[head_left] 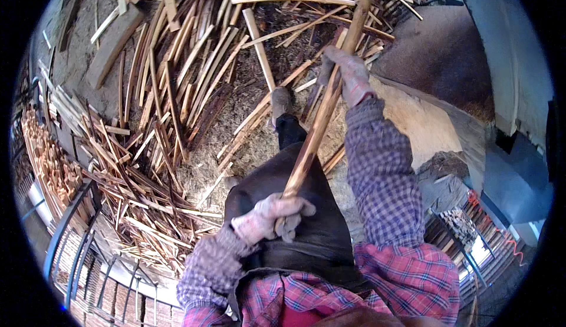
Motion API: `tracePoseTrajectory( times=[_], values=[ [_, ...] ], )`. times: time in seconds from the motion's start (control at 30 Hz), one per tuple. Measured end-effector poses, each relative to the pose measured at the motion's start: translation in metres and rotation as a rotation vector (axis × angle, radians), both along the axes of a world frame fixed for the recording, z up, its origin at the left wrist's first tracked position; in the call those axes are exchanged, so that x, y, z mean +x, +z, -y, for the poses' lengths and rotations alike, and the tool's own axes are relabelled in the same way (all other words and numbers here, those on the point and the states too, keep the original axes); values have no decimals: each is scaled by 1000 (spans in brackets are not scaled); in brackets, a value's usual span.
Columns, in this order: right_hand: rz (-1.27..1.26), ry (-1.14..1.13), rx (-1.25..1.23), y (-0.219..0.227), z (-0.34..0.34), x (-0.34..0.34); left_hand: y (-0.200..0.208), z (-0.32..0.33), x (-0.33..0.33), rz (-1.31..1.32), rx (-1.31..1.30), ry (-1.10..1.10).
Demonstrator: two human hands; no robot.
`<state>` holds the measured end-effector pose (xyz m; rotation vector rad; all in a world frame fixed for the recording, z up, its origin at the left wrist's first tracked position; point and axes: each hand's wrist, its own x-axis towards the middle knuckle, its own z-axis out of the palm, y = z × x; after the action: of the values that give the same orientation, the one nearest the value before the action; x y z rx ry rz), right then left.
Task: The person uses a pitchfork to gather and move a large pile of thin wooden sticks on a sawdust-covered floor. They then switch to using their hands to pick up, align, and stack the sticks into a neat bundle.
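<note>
A long wooden pole (pixel 316 132), with its bark off in places, runs slantwise from my lap up to the top right. Near its lower end, my left hand (pixel 271 216) is closed round it in a pale, stained work glove. Farther up the shaft, my right hand (pixel 352 78) also grips it, arm stretched forward, in a similar glove. The pole's far end passes out of the top of the picture above loose wood strips (pixel 197 73). My boot (pixel 281 104) stands on the debris beside the pole.
Wood strips are heaped across the left and far ground, with a thick plank (pixel 113 47) among them. A metal rack (pixel 71 232) and stacked wood (pixel 44 150) stand at left. To the right are a dark brown panel (pixel 439 56) and a rack of cut wood (pixel 466 232).
</note>
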<state>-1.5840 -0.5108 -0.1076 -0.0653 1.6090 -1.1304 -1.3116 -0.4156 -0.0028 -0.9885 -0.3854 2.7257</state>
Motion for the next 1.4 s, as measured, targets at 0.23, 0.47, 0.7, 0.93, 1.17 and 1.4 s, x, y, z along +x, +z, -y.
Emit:
tracePoseTrajectory(
  times=[0.23,0.47,0.7,0.93,1.17,1.4],
  values=[
    [-179,55,-51,26,-44,69,24,-69,66,101,-221,61],
    [-38,-64,46,79,-137,233,55,-174,231,-41,-875,-180],
    [22,-2,242,80,-115,275,89,-154,264,220,-153,-33],
    [91,24,312,75,-46,222,116,-108,228,507,-335,-293],
    [59,8,162,26,-2,148,135,-67,171,687,-443,-816],
    [68,53,16,8,1,137,107,-114,199,623,-637,-783]
  ],
)
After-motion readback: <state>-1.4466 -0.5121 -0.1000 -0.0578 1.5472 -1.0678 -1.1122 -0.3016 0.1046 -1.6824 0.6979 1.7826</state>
